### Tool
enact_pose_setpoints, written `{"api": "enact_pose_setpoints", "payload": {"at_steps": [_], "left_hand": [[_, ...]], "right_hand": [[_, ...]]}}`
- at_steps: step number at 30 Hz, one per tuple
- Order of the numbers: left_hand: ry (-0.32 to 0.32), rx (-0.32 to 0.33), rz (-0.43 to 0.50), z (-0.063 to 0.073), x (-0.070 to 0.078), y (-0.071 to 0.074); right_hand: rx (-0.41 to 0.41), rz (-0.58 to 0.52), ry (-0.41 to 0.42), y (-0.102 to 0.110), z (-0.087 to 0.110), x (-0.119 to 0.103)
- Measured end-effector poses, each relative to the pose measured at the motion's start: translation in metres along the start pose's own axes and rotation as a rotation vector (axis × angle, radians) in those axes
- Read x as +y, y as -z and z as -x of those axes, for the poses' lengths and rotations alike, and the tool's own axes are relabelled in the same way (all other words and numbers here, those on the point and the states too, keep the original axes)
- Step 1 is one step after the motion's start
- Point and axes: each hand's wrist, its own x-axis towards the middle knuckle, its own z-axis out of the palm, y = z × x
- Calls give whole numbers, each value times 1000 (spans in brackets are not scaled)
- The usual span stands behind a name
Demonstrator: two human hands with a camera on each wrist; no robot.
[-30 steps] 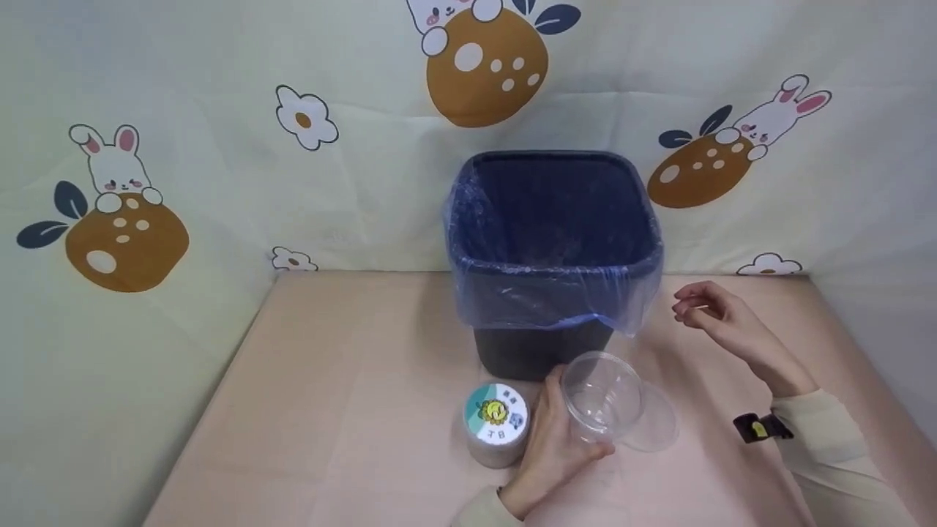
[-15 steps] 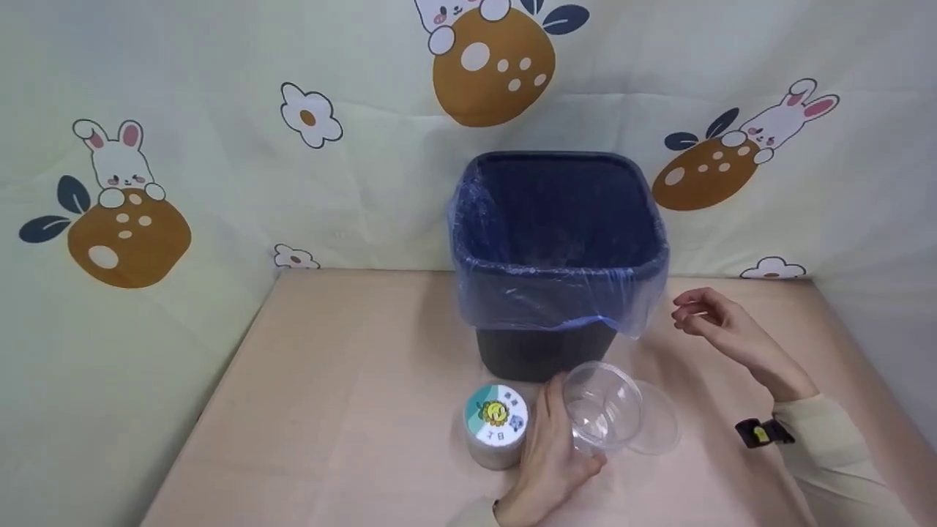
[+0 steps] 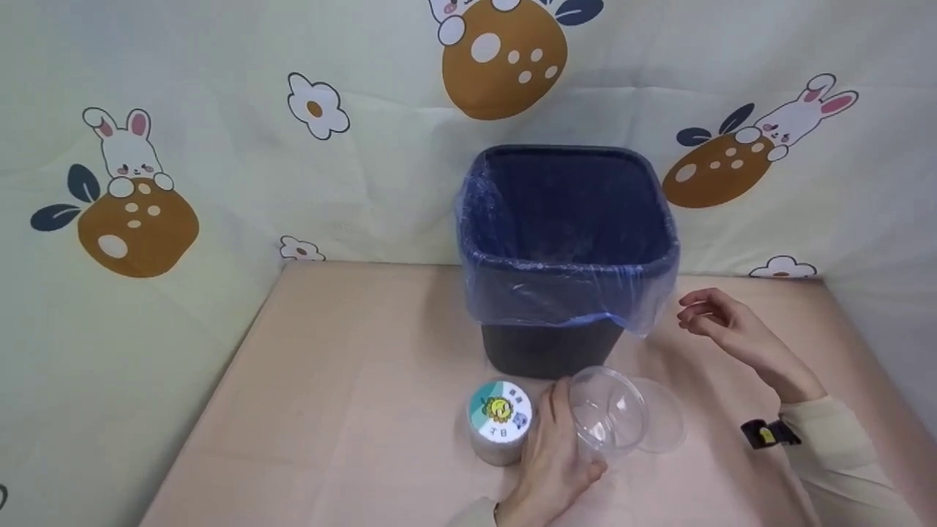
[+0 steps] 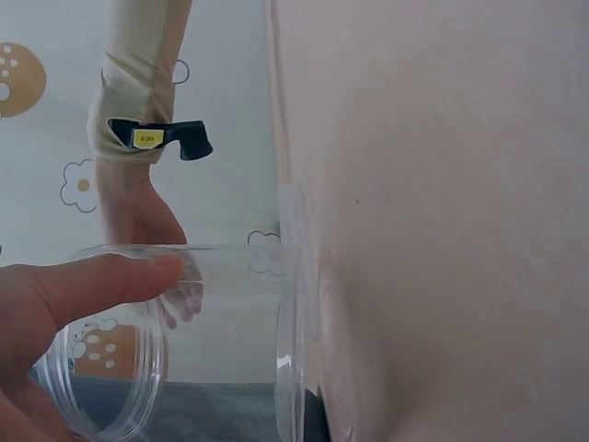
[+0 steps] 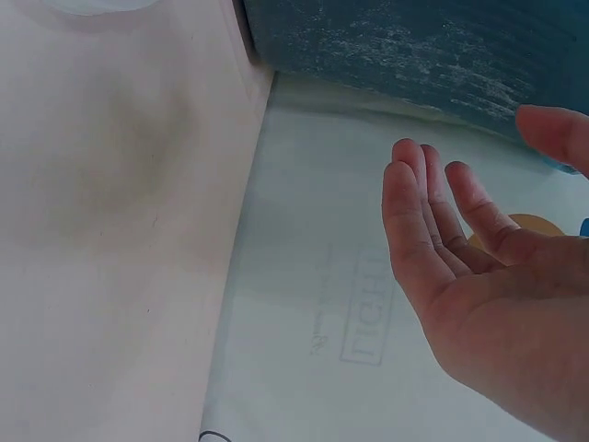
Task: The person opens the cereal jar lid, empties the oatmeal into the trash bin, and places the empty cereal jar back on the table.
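Note:
My left hand [image 3: 553, 454] holds an open, clear plastic jar [image 3: 609, 413], thumb on the near side and fingers on the far left side. In the left wrist view the thumb lies along the jar's wall [image 4: 230, 322], and its base is at or very near the tabletop. A clear round disc [image 3: 665, 416], like a lid, lies just right of the jar. Left of the hand stands a second jar [image 3: 501, 421] with a green and white label on top. My right hand [image 3: 721, 322] hovers right of the bin, fingers loosely bent and holding nothing; the right wrist view shows its palm [image 5: 497, 295].
A dark bin [image 3: 553, 351] lined with a blue bag [image 3: 542, 296] stands behind the jars, its mouth facing up. Patterned cloth [image 3: 381, 190] hangs at the back and sides. A pinkish cloth [image 3: 329, 395] covers the table.
My left hand has lowered the clear jar toward the tabletop beside the disc. The right hand keeps its place, and the head view has shifted slightly.

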Motion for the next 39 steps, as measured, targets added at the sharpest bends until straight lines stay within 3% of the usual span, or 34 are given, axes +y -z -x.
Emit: {"api": "enact_pose_setpoints", "payload": {"at_steps": [16, 22, 32, 39], "left_hand": [[53, -117, 163, -23, 5, -15], [28, -121, 136, -26, 5, -14], [-35, -144, 72, -26, 17, 13], [-230, -94, 23, -25, 16, 44]], "right_hand": [[-22, 5, 12, -3, 0, 4], [-14, 23, 17, 0, 0, 4], [-20, 43, 23, -3, 1, -5], [-26, 88, 50, -6, 3, -12]]}}
